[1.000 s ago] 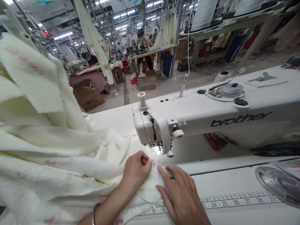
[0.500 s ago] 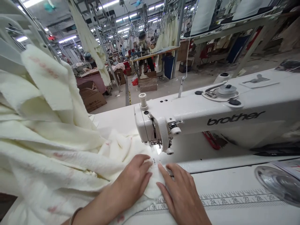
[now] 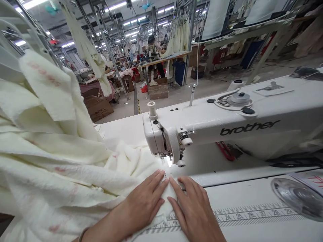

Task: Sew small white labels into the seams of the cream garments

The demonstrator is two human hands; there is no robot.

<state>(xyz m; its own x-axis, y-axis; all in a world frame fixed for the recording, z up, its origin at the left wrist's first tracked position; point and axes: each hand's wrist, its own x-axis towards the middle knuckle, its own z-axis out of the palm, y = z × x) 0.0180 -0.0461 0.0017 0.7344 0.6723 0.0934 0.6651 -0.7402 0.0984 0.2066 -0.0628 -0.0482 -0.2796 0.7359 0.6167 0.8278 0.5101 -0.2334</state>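
Observation:
A big heap of cream fleece fabric (image 3: 58, 158) covers the left half of the sewing table. Its near edge runs under the needle of a white Brother sewing machine (image 3: 227, 124). My left hand (image 3: 147, 200) lies flat on the fabric just in front of the presser foot (image 3: 168, 158), fingers stretched out. My right hand (image 3: 193, 208) lies flat beside it, index finger pointing at the foot, partly on the fabric edge and partly on the table. Both hands press the cloth down; neither grips it.
A printed ruler strip (image 3: 252, 215) runs along the white table's front. A round shiny metal part (image 3: 297, 196) sits at the right edge. Behind the machine are cardboard boxes (image 3: 97, 107), hanging cream garments, work tables and other people at work far off.
My left hand went from curled fingers pinching at the fabric to lying flat on it. Both hands slid slightly toward the needle. The view shifted a little.

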